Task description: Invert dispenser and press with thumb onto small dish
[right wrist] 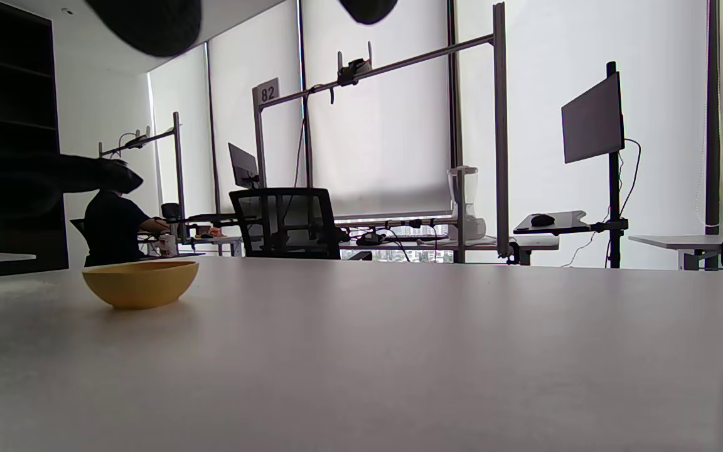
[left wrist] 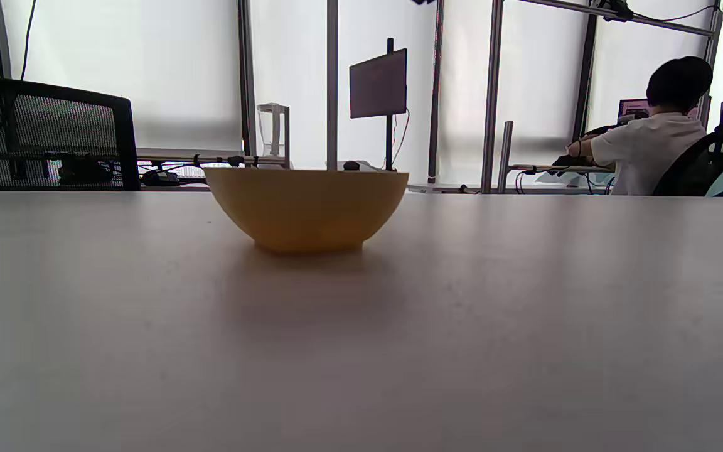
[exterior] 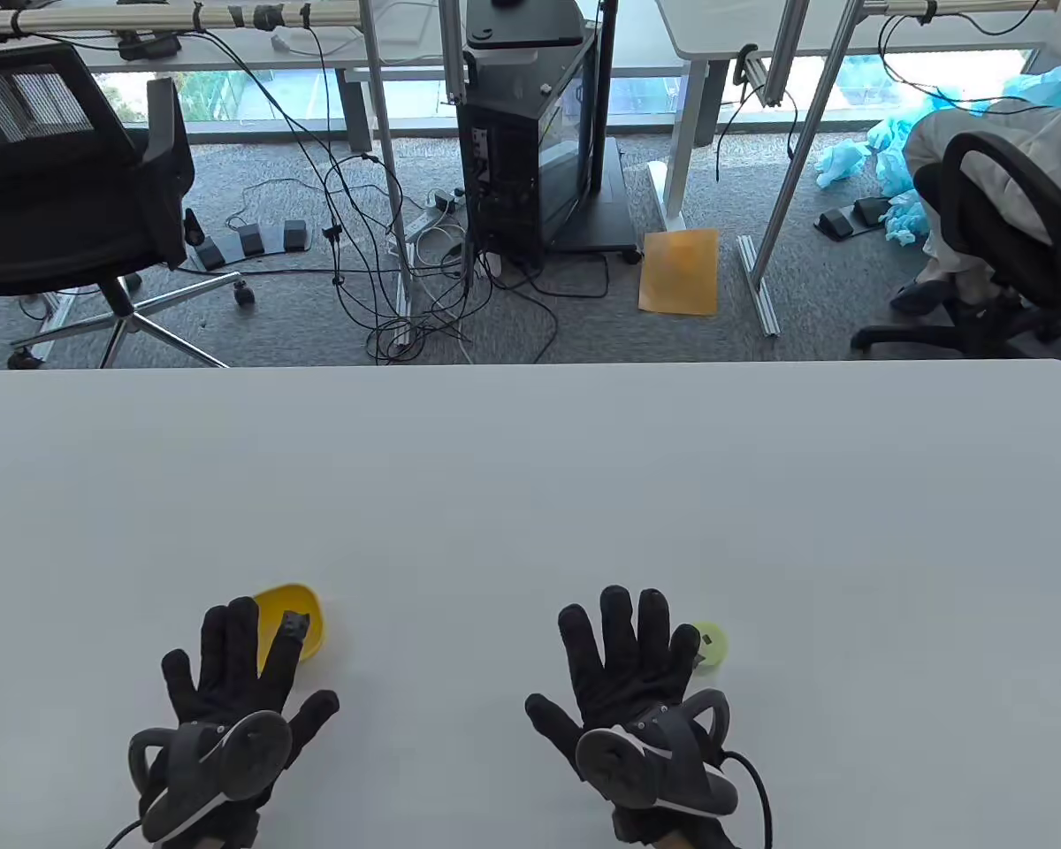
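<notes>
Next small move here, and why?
Probably the right hand shifts right and closes around the yellow-green dispenser at its outer fingertips. Both hands look flat and spread, gripping nothing; the left hand reaches over the yellow dish, and the dispenser isn't picked up or inverted.

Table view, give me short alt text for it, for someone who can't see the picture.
Two black-gloved hands lie flat and spread on a white table, holding nothing. The left hand partly covers a small yellow dish; a pale green dispenser sits just beyond the fingers of the right hand. Behind the table are office chairs, cables and a computer tower on carpet.
</notes>
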